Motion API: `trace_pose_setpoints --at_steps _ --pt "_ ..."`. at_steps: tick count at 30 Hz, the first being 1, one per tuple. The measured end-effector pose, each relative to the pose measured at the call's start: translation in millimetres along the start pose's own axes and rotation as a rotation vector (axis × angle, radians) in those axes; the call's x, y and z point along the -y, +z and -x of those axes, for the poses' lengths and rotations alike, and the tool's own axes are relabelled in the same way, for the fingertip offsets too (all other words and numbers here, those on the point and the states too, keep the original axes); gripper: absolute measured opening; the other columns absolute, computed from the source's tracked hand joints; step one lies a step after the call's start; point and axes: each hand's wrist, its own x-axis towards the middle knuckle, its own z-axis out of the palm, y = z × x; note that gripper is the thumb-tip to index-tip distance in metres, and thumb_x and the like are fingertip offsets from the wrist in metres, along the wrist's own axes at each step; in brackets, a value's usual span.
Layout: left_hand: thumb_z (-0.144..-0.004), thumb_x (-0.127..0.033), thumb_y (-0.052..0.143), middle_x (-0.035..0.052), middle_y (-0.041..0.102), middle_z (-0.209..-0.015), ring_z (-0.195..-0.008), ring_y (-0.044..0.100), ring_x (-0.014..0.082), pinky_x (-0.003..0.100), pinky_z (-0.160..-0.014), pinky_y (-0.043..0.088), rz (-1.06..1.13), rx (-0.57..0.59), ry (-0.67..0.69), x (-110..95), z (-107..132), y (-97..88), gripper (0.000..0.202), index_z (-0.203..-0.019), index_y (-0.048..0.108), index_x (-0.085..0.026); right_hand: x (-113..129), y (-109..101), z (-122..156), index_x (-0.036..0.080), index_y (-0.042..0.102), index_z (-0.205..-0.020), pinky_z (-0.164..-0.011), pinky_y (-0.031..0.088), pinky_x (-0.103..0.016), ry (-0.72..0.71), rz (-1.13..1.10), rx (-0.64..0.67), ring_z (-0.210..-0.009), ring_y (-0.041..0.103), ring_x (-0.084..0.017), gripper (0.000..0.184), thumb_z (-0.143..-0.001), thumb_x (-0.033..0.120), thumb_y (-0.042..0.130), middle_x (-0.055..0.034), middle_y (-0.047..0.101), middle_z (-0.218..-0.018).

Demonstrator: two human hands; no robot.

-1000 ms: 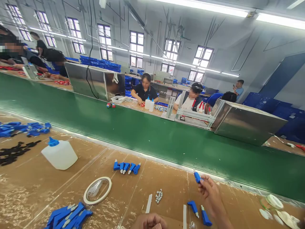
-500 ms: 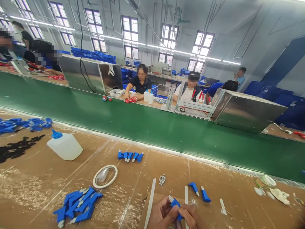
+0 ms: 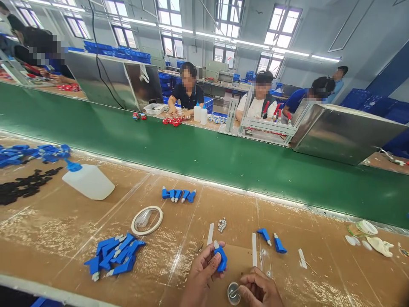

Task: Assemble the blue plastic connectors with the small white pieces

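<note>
Holding a Blue Part Over the Cardboard Tabletop

Starting at the far left, loose blue pieces [image 3: 35, 152] and a heap of black pieces [image 3: 24, 186] lay on the tabletop [image 3: 64, 221], with a white squeeze bottle [image 3: 87, 181] on its side just beside them. Nearer the front edge sat a pile of blue parts [image 3: 113, 256], a tape ring [image 3: 147, 220] beyond it, and a short row of blue parts [image 3: 178, 195] close to the green conveyor belt [image 3: 223, 162].

At the middle, the left hand [image 3: 203, 275] had its grip closed around a blue part [image 3: 221, 258] (white tip pointing up), held just above the tabletop. A cluster of small grey bits [image 3: 222, 224] lay beyond it. The right hand [image 3: 260, 290] had its fingers pinched at a small round clear dish [image 3: 234, 293] resting on the tabletop; how firmly it held, I could not tell.

Further right lay two more blue parts [image 3: 271, 239], then white scraps [image 3: 370, 243] near the belt.
</note>
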Motion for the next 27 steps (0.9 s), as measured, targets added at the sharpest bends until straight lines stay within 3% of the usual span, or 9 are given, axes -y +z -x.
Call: trace_pose_setpoints --at_steps 4,10,13,17,22,27 --pt "-0.053 -0.053 0.093 0.0015 0.063 -0.067 -0.060 0.057 0.0115 0.023 -0.054 0.042 -0.009 -0.022 -0.009 0.9 -0.9 -3.5 0.056 -0.094 0.078 -0.016 4.3 -1.5 -2.3 0.022 0.073 -0.076 -0.057 0.041 -0.027 -0.076 0.115 0.052 -0.062 0.055 -0.018 0.037 -0.097 0.049 0.058 -0.0011 0.058 -0.070" --pt "-0.057 -0.050 0.091 0.0023 0.064 -0.071 -0.063 0.057 0.0116 0.024 -0.058 0.043 -0.016 -0.039 -0.020 -3.5 1.6 -7.8 0.054 -0.097 0.079 -0.016 13.7 2.6 -6.1 0.023 0.064 -0.087 -0.055 0.042 -0.027 -0.558 0.389 0.015 -0.062 0.054 -0.017 0.036 -0.108 0.036 0.038 -0.0001 0.054 -0.072" --pt "-0.058 -0.048 0.091 0.0019 0.065 -0.071 -0.064 0.056 0.0113 0.024 -0.061 0.045 -0.008 -0.046 -0.024 -2.3 1.9 -10.9 0.053 -0.098 0.079 -0.017 22.0 5.0 -7.7 0.023 0.059 -0.085 -0.053 0.041 -0.026 -0.673 0.411 0.000 -0.060 0.052 -0.015 0.035 -0.109 0.032 0.036 0.0013 0.051 -0.071" --pt "-0.054 -0.048 0.093 0.0023 0.067 -0.074 -0.066 0.055 0.0115 0.023 -0.062 0.046 -0.024 -0.070 0.005 1.9 -0.7 -15.4 0.050 -0.090 0.078 -0.017 28.8 2.4 -7.8 0.023 0.056 -0.086 -0.054 0.042 -0.027 -0.620 0.373 -0.081 -0.062 0.053 -0.016 0.033 -0.110 0.030 0.034 0.0005 0.053 -0.072" --pt "-0.053 -0.048 0.094 -0.0002 0.063 -0.066 -0.063 0.052 0.0105 0.020 -0.059 0.044 -0.028 -0.057 0.026 2.8 0.0 -16.0 0.044 -0.077 0.074 -0.017 18.6 4.9 -2.9 0.025 0.056 -0.082 -0.056 0.041 -0.028 -0.510 0.382 -0.062 -0.063 0.056 -0.018 0.036 -0.109 0.035 0.035 0.0001 0.056 -0.073" --pt "-0.057 -0.041 0.094 0.0003 0.064 -0.070 -0.065 0.056 0.0098 0.020 -0.062 0.047 0.056 0.001 -0.072 -3.7 7.7 -11.7 0.039 -0.079 0.075 -0.015 5.2 12.5 5.9 0.024 0.061 -0.077 -0.059 0.042 -0.027 -0.197 0.146 -0.064 -0.063 0.055 -0.017 0.043 -0.104 0.052 0.042 0.0009 0.055 -0.073"
